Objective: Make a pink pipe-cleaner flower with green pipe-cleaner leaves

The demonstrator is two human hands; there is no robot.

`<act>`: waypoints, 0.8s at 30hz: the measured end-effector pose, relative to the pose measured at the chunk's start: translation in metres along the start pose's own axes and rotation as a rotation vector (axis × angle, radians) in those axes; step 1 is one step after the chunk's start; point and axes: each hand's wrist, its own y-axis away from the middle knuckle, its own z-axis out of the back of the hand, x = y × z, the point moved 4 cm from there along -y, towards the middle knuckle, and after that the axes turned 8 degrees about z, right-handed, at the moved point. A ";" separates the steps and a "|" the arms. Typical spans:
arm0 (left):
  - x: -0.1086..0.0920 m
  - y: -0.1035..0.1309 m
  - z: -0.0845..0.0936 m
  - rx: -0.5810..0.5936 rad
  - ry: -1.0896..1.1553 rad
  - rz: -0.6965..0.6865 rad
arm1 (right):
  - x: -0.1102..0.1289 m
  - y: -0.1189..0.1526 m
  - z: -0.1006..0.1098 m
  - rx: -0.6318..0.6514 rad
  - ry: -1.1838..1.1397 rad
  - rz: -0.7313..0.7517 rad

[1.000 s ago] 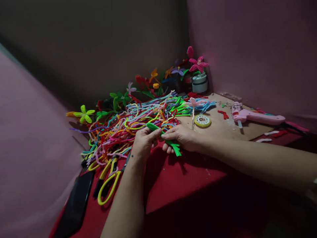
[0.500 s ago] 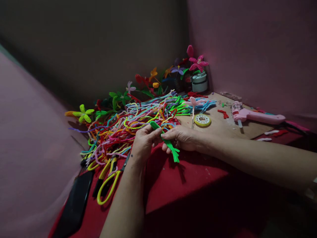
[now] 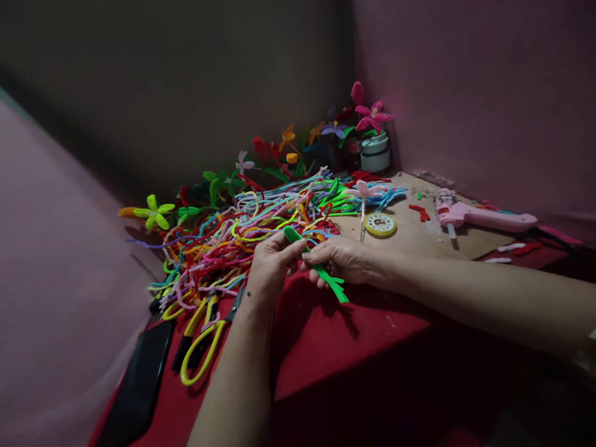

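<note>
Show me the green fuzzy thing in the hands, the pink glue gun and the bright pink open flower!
Green fuzzy thing (image 3: 326,276): head view, on its lower part, above the split ends.
Pink glue gun (image 3: 488,218): head view, on its handle.
Bright pink open flower (image 3: 373,116): head view, on its centre.

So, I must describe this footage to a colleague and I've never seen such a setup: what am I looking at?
Every picture comes from one camera worn on a person's head; no machine, just two bare hands. The left hand and right hand both hold a green fuzzy piece. On the red surface lie yellow-handled scissors and a flat black object, near a heap of colourful fuzzy stems. To the right, a pink glue gun and a yellow-rimmed disc rest on a tan board.
</note>
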 end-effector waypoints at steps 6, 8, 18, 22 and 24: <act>-0.003 0.000 0.006 -0.223 -0.015 -0.098 | 0.003 0.003 0.000 -0.137 0.093 -0.001; -0.003 0.002 0.007 -0.332 -0.086 -0.127 | 0.004 0.003 0.000 -0.167 0.126 0.022; -0.010 0.009 0.009 -0.558 -0.456 -0.342 | 0.005 0.001 0.002 -0.220 0.224 0.059; -0.001 0.000 0.013 -0.425 -0.191 -0.120 | 0.005 0.004 0.000 -0.190 0.226 0.034; -0.001 -0.001 0.014 -0.406 -0.084 -0.078 | 0.006 0.005 -0.001 -0.199 0.219 0.039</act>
